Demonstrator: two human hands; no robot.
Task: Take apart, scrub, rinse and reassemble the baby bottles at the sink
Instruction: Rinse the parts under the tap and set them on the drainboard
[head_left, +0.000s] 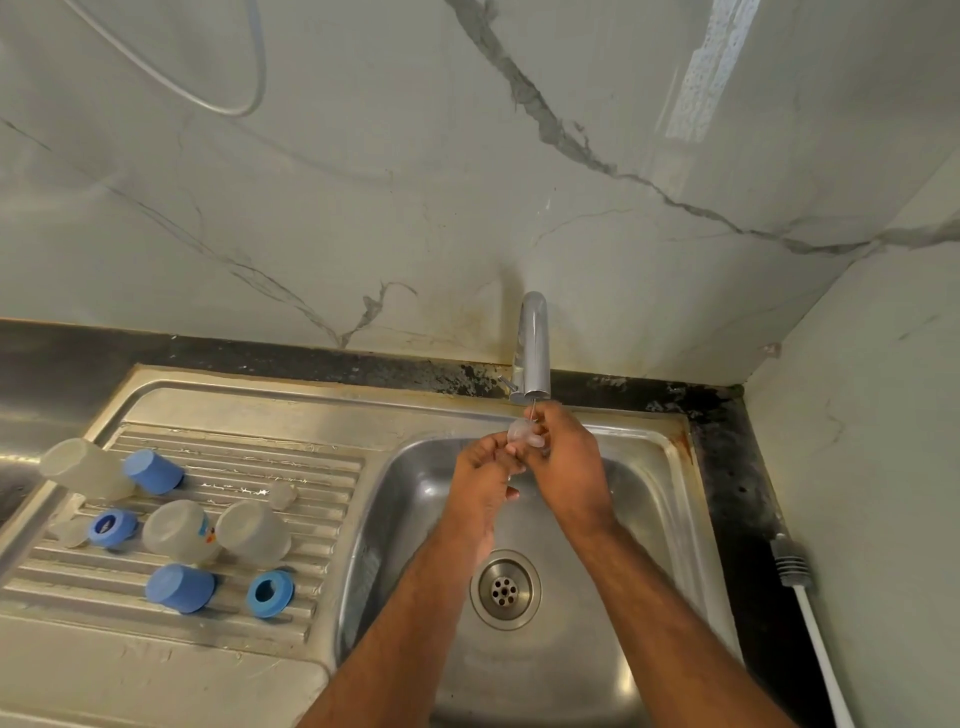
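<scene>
Under the chrome tap (535, 348) both hands meet over the steel sink basin (649, 519). My right hand (566, 457) pinches a clear silicone teat (521, 432) just below the spout, where a thin stream of water runs. My left hand (485, 473) touches the teat from below with its fingertips. On the ribbed drainboard (234, 467) to the left lie three clear bottle bodies (179, 531) (254, 532) (85, 467), two blue caps (153, 471) (180, 588), two blue collar rings (270, 593) (111, 528) and another clear teat (282, 494).
The drain strainer (505, 588) sits in the basin's middle. A marble-pattern wall rises behind and to the right. A white cable with a grey plug (792, 566) lies on the dark counter at the right. A thin hose loops on the wall at the upper left.
</scene>
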